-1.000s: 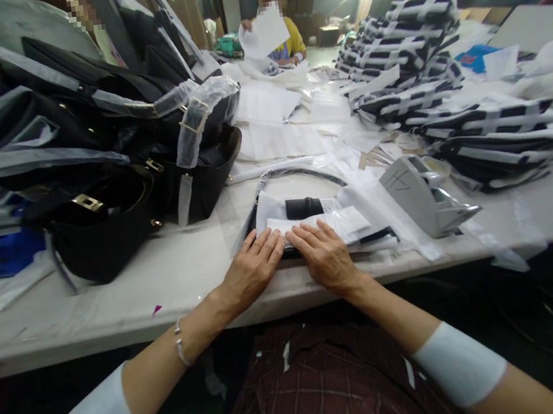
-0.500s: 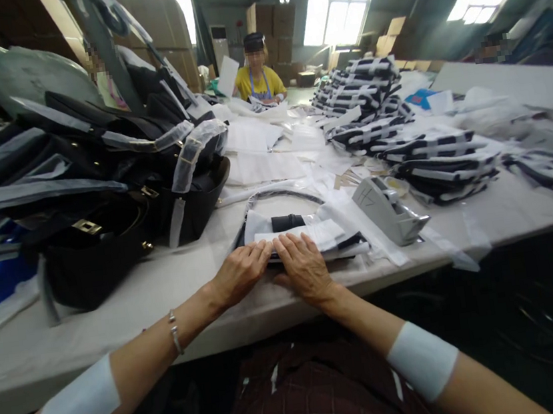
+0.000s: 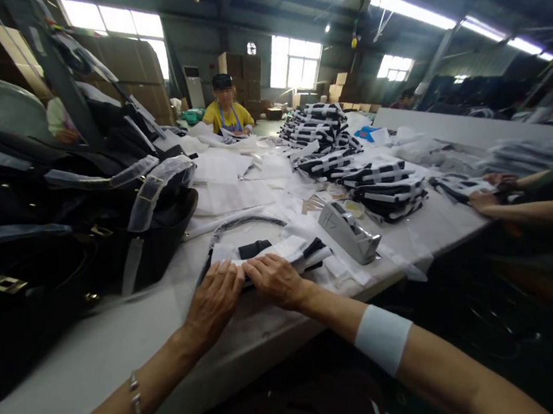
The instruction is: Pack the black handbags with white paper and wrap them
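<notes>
Side by side, my left hand (image 3: 215,296) and my right hand (image 3: 276,279) grip the near edge of a strip of white paper (image 3: 289,249). Their fingers are together and bent over the edge; the thumbs are mostly hidden. The paper lies on a black bag (image 3: 316,248) that rests flat near the table's front edge. Its curved, wrapped handle (image 3: 245,221) arches away behind the paper. A short black rolled piece (image 3: 255,250) shows just beyond my fingers. To the right of the bag stands a grey tape dispenser (image 3: 349,232).
Black handbags (image 3: 158,231) with wrapped straps are heaped at left. Stacks of black-and-white wrapped bundles (image 3: 380,187) stand beyond the dispenser. White sheets (image 3: 227,196) cover the middle of the table (image 3: 169,321). A co-worker in yellow (image 3: 228,115) sits opposite; another person's hands (image 3: 484,198) work at right.
The view has turned right and tilted up, so the scene sits further left. Both hands stay at the paper's near edge, with the fingers now more bent over it.
</notes>
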A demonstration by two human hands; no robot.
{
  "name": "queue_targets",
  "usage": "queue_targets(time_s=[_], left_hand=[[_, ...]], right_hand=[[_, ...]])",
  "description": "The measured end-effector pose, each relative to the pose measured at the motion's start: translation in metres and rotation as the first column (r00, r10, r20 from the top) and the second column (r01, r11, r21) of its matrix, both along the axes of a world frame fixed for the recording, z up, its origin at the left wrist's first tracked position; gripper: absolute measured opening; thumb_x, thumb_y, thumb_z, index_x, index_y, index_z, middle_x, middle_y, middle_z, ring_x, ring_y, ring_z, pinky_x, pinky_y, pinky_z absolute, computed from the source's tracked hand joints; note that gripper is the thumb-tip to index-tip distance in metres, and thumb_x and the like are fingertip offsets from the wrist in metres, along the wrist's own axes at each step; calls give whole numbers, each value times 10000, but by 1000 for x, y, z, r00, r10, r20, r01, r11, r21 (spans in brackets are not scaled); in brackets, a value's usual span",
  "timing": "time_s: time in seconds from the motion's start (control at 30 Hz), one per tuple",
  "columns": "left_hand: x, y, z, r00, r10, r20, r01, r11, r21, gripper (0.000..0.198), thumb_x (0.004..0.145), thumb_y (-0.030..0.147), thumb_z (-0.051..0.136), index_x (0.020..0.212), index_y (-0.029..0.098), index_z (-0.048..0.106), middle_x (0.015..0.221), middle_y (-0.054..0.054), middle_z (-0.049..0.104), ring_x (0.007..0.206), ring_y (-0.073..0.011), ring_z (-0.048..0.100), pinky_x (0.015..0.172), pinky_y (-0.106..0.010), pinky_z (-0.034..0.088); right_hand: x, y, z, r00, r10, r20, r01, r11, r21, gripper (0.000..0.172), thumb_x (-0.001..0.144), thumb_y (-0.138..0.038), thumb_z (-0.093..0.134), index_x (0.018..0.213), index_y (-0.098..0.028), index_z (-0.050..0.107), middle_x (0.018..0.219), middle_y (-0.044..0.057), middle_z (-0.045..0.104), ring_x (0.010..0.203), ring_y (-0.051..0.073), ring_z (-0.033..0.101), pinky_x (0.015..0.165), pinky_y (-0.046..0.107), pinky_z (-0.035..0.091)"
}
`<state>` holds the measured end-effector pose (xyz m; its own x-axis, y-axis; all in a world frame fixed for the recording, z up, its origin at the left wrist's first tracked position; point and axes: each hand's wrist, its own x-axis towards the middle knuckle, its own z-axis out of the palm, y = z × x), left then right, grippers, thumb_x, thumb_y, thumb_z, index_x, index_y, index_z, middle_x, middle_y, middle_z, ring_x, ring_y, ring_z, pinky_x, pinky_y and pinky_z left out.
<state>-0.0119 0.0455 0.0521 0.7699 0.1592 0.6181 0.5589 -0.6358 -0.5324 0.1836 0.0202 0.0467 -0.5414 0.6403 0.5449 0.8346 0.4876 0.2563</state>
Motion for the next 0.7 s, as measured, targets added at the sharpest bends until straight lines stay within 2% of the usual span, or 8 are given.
queue_targets(time_s=[0.07, 0.13, 0.27, 0.43, 0.53, 0.63, 0.7], left_hand=[[-3, 3, 1, 999, -20, 31, 20, 1000, 5, 327, 935, 43, 392, 1158, 124, 616, 1056, -139, 712, 990, -265, 689, 893, -395, 548], [-7, 4, -1, 997, -55, 53, 55, 998, 4, 317, 939, 47, 397, 1152, 136, 615, 1044, -130, 716, 942, -252, 694, 836, -374, 554], [-12, 2, -8, 991, -94, 91, 95, 995, -7, 302, 960, 73, 395, 1137, 171, 619, 1027, -103, 725, 918, -235, 692, 829, -357, 533], [-7, -4, -14, 994, 23, 111, -18, 999, -48, 365, 956, 41, 367, 1259, 69, 568, 1095, -155, 712, 934, -257, 688, 838, -378, 505], [-7, -3, -16, 996, -10, 91, 13, 999, -37, 370, 953, 29, 360, 1259, 58, 567, 1158, -167, 703, 991, -265, 681, 857, -377, 490], [-11, 2, -16, 994, -69, 83, 72, 997, -39, 351, 957, 49, 370, 1233, 76, 584, 1125, -149, 720, 970, -261, 686, 846, -371, 483], [-14, 4, -16, 992, -79, 97, 85, 995, -51, 361, 952, 59, 371, 1240, 97, 585, 1104, -132, 730, 946, -259, 691, 835, -372, 481]], right_hand=[[-3, -2, 3, 1000, 2, -8, -3, 1000, -3, 211, 983, -218, 458, 1117, -121, 590, 1039, 122, 705, 955, 240, 649, 853, 371, 498], [-6, -5, 2, 999, -5, -32, 5, 1000, 7, 193, 989, -211, 452, 1103, -133, 586, 1032, 114, 703, 943, 233, 646, 846, 367, 493], [-11, -10, -4, 997, -14, -81, 16, 1000, 22, 187, 1009, -204, 426, 1111, -146, 572, 1031, 108, 695, 954, 226, 632, 853, 371, 479], [-10, -4, -10, 998, 13, -65, -13, 1000, 1, 209, 1005, -171, 408, 1124, -110, 569, 990, 112, 690, 914, 228, 631, 814, 380, 480], [-12, 0, -11, 999, 19, -48, -20, 999, -25, 220, 1003, -171, 407, 1111, -108, 587, 979, 107, 699, 894, 229, 638, 786, 379, 490], [-9, -8, -1, 994, 24, -111, -28, 999, -34, 215, 996, -237, 469, 1129, -127, 598, 1058, 98, 716, 965, 231, 646, 841, 374, 503], [2, -24, 12, 974, 83, -209, -80, 997, 25, 271, 981, -324, 537, 1182, -151, 590, 1178, 93, 705, 1087, 225, 632, 950, 372, 491]])
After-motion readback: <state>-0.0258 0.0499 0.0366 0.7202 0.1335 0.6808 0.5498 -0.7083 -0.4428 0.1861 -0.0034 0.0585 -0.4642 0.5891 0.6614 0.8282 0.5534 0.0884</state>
